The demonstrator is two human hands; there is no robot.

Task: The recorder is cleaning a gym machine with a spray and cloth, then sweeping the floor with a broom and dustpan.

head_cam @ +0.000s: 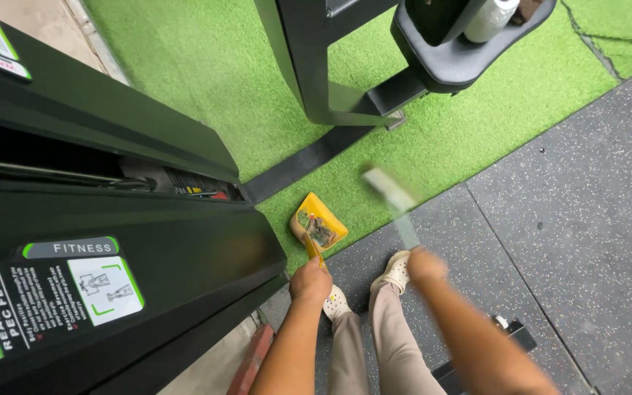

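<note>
My left hand [310,279] grips the handle of a yellow dustpan [319,222] that rests tilted on the edge of the green turf, with debris inside it. My right hand [426,265] holds the shaft of a broom or brush [391,196]; its pale head is motion-blurred above the turf just right of the dustpan. Below the hands I see my beige trousers and light clogs [393,274] on the dark speckled rubber floor.
A large black gym machine [111,241] with white instruction stickers fills the left side. Another black machine frame with a padded seat [448,58] stands at the top on green artificial turf [206,80]. Dark rubber flooring [572,241] covers the right.
</note>
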